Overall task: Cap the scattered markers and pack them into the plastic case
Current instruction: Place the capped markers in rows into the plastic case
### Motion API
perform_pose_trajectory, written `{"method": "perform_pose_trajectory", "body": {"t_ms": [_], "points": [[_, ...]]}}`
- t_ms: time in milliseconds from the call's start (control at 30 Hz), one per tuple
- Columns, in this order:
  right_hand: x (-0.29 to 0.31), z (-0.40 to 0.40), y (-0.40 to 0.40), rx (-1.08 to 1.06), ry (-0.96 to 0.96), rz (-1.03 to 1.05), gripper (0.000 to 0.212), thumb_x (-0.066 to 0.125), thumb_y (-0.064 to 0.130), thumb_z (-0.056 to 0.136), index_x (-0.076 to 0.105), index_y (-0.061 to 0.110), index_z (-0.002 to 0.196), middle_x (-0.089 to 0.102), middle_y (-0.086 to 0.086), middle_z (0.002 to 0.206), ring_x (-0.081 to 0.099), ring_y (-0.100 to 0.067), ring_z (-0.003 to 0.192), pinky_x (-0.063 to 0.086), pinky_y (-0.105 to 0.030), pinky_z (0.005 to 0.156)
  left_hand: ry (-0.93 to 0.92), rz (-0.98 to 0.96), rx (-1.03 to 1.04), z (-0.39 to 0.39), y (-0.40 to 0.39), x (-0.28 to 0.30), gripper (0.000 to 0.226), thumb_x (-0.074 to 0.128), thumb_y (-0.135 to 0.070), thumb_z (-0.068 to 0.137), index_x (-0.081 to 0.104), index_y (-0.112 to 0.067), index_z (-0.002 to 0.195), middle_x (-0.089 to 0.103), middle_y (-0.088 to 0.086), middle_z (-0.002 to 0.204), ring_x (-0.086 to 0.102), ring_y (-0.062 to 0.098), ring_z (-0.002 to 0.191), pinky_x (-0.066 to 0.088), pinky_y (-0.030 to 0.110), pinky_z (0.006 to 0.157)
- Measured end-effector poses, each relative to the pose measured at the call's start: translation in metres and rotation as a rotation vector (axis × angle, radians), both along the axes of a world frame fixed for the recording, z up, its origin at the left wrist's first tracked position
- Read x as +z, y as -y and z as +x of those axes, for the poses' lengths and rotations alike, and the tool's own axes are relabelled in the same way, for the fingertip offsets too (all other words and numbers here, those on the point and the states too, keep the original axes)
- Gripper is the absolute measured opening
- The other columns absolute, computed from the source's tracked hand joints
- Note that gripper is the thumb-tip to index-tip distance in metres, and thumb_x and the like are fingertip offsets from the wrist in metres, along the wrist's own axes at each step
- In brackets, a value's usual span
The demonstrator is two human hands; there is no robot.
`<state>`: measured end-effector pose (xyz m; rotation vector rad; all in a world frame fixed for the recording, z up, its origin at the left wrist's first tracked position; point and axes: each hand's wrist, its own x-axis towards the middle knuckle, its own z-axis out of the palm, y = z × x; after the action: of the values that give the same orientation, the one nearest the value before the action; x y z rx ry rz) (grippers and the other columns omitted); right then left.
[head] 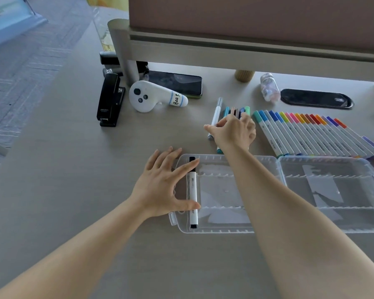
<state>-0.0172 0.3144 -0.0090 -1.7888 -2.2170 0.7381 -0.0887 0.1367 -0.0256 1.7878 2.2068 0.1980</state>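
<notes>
Nearest the near desk edge, the left hand (160, 182) lies spread, fingers straight, thumb and forefinger touching a white marker with a black cap (193, 192) that lies in the left end of the clear plastic hinged case (279, 160), opened flat. It holds nothing.

Beyond the case's far rim, the right hand (233, 130) curls down over a small cluster of loose markers (238, 111); its fingers bend round them, but whether they have closed I cannot tell. A grey-capped white marker (216, 115) lies just beside its thumb.

Packing looks barely begun: one marker is in, while a long row of colour-capped markers (311, 132) waits towards the right desk edge. Next, the right hand likely must lift one marker cleanly and clear the case rim.

Open desk lies left of the case; a black stapler (110, 100) and white handheld controller (151, 97) sit well back.
</notes>
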Motion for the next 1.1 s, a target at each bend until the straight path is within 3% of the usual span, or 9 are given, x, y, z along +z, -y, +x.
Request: {"method": "perform_pose_trajectory", "body": {"t_ms": [233, 367, 467, 567, 633, 800, 933, 1033, 1100], "points": [[-0.002, -0.008, 0.000, -0.056, 0.065, 0.002, 0.042, 0.057, 0.031, 0.083, 0.061, 0.004, 0.114, 0.022, -0.010, 0.151, 0.014, -0.029, 0.140, 0.010, -0.041, 0.117, -0.019, 0.001, -0.003, 0.000, 0.000, -0.002, 0.096, 0.016, -0.086, 0.048, -0.014, -0.047, 0.130, 0.001, -0.001, 0.156, -0.009, 0.016, 0.143, -0.020, 0.028, 0.110], [0.007, -0.002, 0.005, -0.087, -0.018, 0.039, 0.042, 0.057, 0.023, 0.081, 0.056, -0.002, 0.114, 0.039, -0.013, 0.136, 0.028, -0.030, 0.131, 0.020, -0.042, 0.113, -0.005, 0.013, 0.002, -0.001, 0.001, -0.004, 0.096, 0.019, -0.086, 0.048, -0.012, -0.047, 0.131, 0.003, 0.000, 0.156, -0.007, 0.016, 0.144, -0.019, 0.028, 0.111], [0.015, 0.010, 0.006, -0.111, -0.166, 0.003, 0.023, 0.059, 0.023, 0.077, 0.066, 0.006, 0.091, 0.053, -0.010, 0.114, 0.043, -0.028, 0.113, 0.033, -0.040, 0.102, -0.010, 0.009, -0.007, 0.000, 0.001, -0.003, 0.097, 0.018, -0.087, 0.048, -0.012, -0.047, 0.131, 0.003, 0.001, 0.156, -0.008, 0.017, 0.144, -0.018, 0.030, 0.111], [0.035, 0.032, 0.017, -0.112, -0.412, -0.197, 0.017, 0.063, 0.019, 0.077, 0.056, 0.017, 0.062, 0.057, -0.002, 0.069, 0.050, -0.016, 0.066, 0.045, -0.027, 0.065, -0.010, -0.016, -0.016, 0.000, 0.001, -0.002, 0.108, 0.010, -0.096, 0.039, -0.012, -0.048, 0.134, 0.000, 0.001, 0.156, -0.010, 0.017, 0.143, -0.018, 0.031, 0.111], [0.046, 0.049, 0.027, -0.147, -0.572, -0.344, 0.019, 0.064, 0.013, 0.080, 0.052, 0.015, 0.065, 0.052, 0.000, 0.064, 0.044, -0.010, 0.056, 0.039, -0.019, 0.053, -0.013, -0.030, -0.019, 0.000, 0.001, -0.002, 0.112, -0.005, -0.095, 0.037, -0.007, -0.048, 0.138, -0.001, 0.001, 0.156, -0.011, 0.018, 0.143, -0.017, 0.033, 0.112], [0.052, 0.081, 0.053, -0.189, -0.879, -0.673, 0.015, 0.053, 0.004, 0.088, 0.055, 0.006, 0.103, 0.060, -0.003, 0.082, 0.057, -0.013, 0.073, 0.048, -0.023, 0.072, -0.017, -0.094, -0.004, 0.009, 0.003, 0.003, 0.109, 0.011, -0.091, 0.040, -0.004, -0.048, 0.140, -0.003, 0.001, 0.156, -0.015, 0.021, 0.143, -0.017, 0.040, 0.113], [0.047, 0.096, 0.074, -0.030, -0.668, -0.705, 0.031, 0.048, -0.001, 0.090, 0.050, -0.003, 0.120, 0.060, -0.005, 0.082, 0.059, -0.015, 0.068, 0.054, -0.019, 0.063, -0.010, -0.106, 0.010, 0.019, 0.009, 0.004, 0.106, 0.010, -0.086, 0.043, -0.005, -0.047, 0.141, -0.003, 0.001, 0.155, -0.015, 0.023, 0.143, -0.016, 0.043, 0.113], [0.042, 0.098, 0.084, 0.020, -0.479, -0.650, 0.007, 0.055, 0.002, 0.086, 0.061, 0.001, 0.091, 0.065, -0.008, 0.079, 0.063, -0.020, 0.070, 0.056, -0.031, 0.079, 0.011, -0.119, 0.017, 0.020, 0.010, 0.005, 0.110, 0.015, -0.087, 0.044, -0.005, -0.043, 0.142, -0.002, 0.000, 0.156, -0.014, 0.021, 0.143, -0.016, 0.042, 0.113], [0.039, 0.096, 0.088, 0.075, -0.340, -0.580, 0.011, 0.061, 0.010, 0.084, 0.060, 0.007, 0.074, 0.064, -0.006, 0.074, 0.063, -0.022, 0.075, 0.053, -0.033, 0.082, 0.064, -0.119, 0.032, 0.018, 0.010, 0.007, 0.117, 0.020, -0.092, 0.043, -0.006, -0.037, 0.144, -0.001, -0.002, 0.156, -0.013, 0.018, 0.143, -0.016, 0.039, 0.113]]}}
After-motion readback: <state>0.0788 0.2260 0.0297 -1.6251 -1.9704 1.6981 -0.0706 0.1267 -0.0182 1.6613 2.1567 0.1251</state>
